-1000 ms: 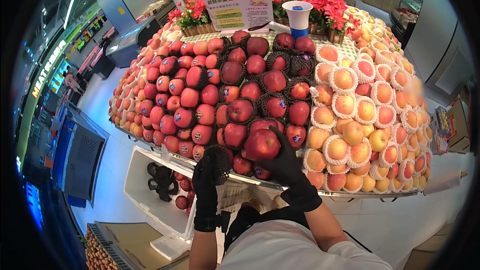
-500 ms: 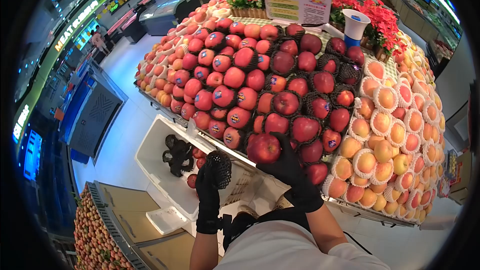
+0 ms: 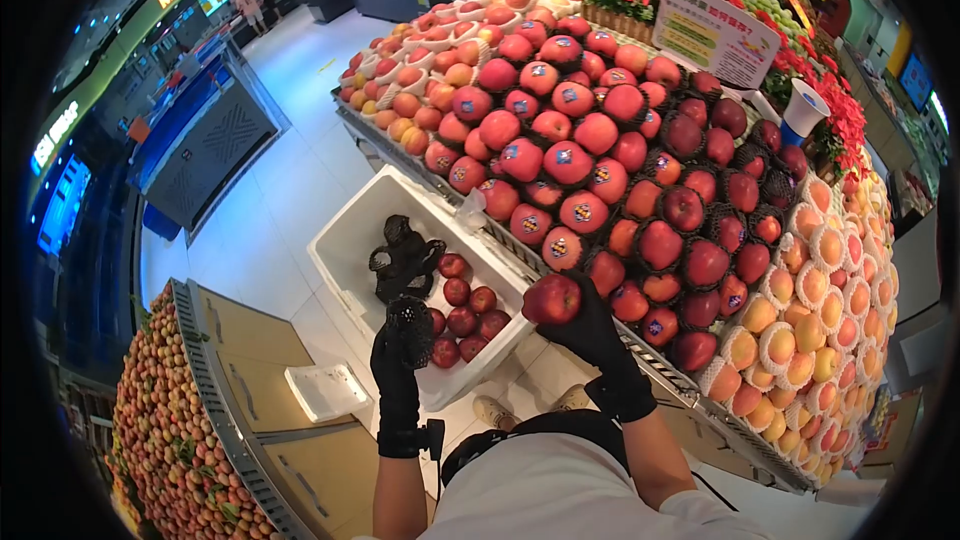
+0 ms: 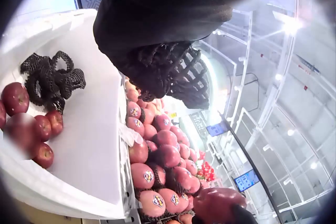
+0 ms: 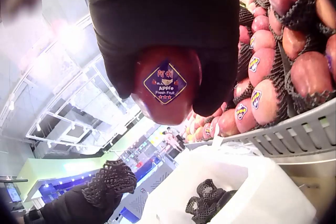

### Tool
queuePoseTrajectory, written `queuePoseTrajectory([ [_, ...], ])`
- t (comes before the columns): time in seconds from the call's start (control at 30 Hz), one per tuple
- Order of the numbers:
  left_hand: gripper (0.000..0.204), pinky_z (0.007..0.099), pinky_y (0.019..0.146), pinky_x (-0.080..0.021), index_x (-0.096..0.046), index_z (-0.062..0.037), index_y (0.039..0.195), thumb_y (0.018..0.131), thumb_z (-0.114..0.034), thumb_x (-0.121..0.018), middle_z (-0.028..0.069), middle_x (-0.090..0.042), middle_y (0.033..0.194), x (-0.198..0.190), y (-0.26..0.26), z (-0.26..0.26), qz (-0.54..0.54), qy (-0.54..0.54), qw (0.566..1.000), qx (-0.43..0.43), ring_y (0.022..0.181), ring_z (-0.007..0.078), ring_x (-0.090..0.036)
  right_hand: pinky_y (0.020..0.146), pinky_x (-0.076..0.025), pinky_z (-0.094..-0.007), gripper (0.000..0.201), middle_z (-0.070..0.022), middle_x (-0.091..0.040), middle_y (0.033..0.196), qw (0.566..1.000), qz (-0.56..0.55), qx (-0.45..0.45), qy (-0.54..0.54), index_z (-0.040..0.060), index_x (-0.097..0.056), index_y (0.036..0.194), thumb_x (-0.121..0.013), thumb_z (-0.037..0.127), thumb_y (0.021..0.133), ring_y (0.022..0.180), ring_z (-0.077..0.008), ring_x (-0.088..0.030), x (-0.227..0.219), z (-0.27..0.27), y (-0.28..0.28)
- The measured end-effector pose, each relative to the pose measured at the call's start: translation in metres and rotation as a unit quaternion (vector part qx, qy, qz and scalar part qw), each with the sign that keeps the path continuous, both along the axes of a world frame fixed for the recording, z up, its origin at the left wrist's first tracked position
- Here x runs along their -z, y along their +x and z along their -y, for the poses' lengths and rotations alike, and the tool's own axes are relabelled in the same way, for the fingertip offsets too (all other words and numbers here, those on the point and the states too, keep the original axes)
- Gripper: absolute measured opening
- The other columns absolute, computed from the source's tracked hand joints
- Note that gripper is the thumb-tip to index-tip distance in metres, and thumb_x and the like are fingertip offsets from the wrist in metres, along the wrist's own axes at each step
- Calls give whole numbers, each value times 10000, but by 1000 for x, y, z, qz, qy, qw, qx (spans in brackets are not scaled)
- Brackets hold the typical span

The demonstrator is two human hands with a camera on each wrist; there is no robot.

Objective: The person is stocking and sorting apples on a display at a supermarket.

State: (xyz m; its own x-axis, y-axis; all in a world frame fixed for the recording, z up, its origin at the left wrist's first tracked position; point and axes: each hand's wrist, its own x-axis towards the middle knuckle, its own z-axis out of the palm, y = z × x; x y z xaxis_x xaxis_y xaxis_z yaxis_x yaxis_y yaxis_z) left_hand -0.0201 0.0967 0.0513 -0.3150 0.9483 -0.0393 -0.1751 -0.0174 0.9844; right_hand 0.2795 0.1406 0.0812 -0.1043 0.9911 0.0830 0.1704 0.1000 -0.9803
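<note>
My black-gloved right hand (image 3: 600, 348) grips a dark red apple (image 3: 551, 300) at the display's front edge. In the right wrist view, fingers wrap the apple, and its blue diamond label (image 5: 165, 82) faces the camera. The left hand (image 3: 393, 385), gloved too, holds a black foam fruit net (image 3: 410, 328) near the side of a white foam box (image 3: 345, 225). No apple shows inside this net. Several red apples (image 3: 462, 321) lie in the box beside a heap of black nets (image 3: 400, 258).
Stacked red apples (image 3: 585, 210), some in black nets, slope up beyond the right hand. Pale peach-coloured fruit (image 3: 800, 340) in white nets lies at right. A metal display rail (image 3: 660, 375) runs along the front. At lower left are a bin of small fruit (image 3: 180, 420) and a white tray (image 3: 325, 392).
The head view has swung left, bringing the box and its apples further into view. The right hand has carried the apple away from the pile to the box's edge. The left still holds the net.
</note>
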Motion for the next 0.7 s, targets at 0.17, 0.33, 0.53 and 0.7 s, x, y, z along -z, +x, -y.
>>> queuePoseTrajectory([
  [0.17,403,287,883,-498,-566,-13,1284,1033,-303,-445,61,-642,1158,23,-53,23,58,6,998,-39,1028,139,-611,979,-451,-376,770,-102,-534,1211,999,14,-17,-31,48,-434,1286,-856,164,652,1131,-219,-539,15,1,-51],
  [0.33,397,281,853,-500,-580,-24,1270,1017,-310,-473,43,-649,1132,37,-94,36,107,16,992,-61,982,133,-618,971,-454,-375,791,-110,-533,1201,999,49,-16,-3,42,-421,1285,-861,170,640,1127,-226,-541,23,-1,-96],
  [0.53,370,255,722,-484,-607,-42,1208,1014,-325,-467,15,-656,999,43,-130,56,139,7,986,-87,829,91,-601,1000,-449,-388,901,-152,-532,1263,988,133,-82,-7,23,-391,1356,-880,239,630,1188,-268,-535,24,-19,-130],
  [0.7,364,241,631,-461,-613,-52,1163,1016,-342,-449,3,-646,900,41,-134,72,119,2,980,-158,718,86,-574,1002,-454,-396,881,-168,-537,1276,977,161,-137,30,27,-392,1372,-856,278,666,1208,-294,-537,26,-41,-155],
])
